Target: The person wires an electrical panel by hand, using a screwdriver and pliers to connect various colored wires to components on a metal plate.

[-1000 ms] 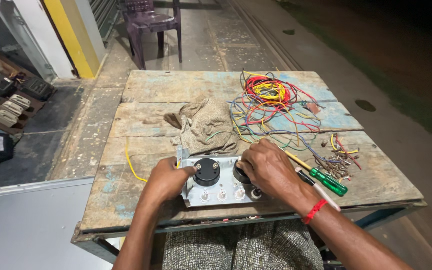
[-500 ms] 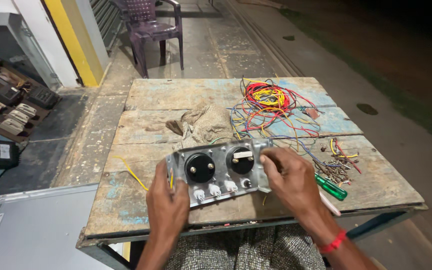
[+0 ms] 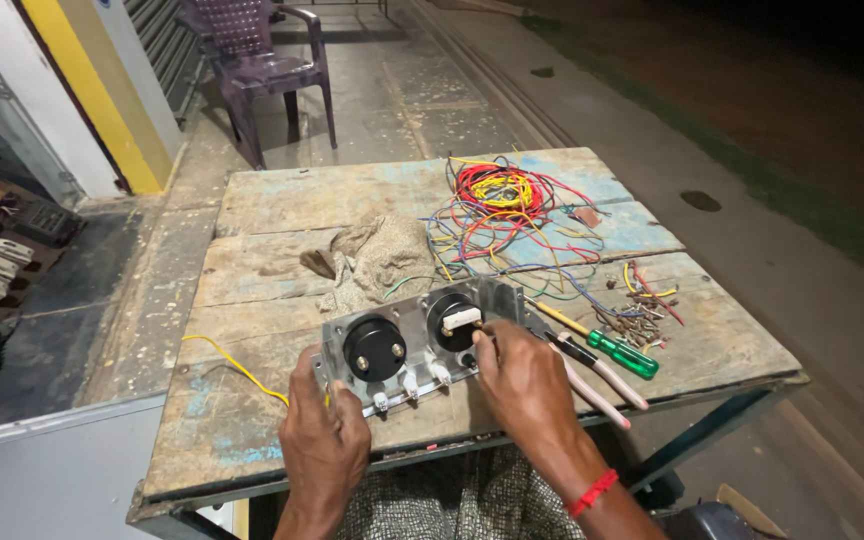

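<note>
A metal panel with two round black gauges stands tilted up on the worn wooden table. My left hand grips the panel's lower left edge. My right hand is at the panel's right side, fingers pinched by the white part on the right gauge. The left gauge faces me. Small white switches line the panel's bottom edge.
A tangle of coloured wires lies behind the panel, a beige rag to its left. A green-handled screwdriver, pliers and loose screws lie at right. A purple plastic chair stands beyond the table.
The panel has been tipped up from lying flat and turned so its back faces me. My left hand moved to its lower left edge, my right hand to the right gauge.
</note>
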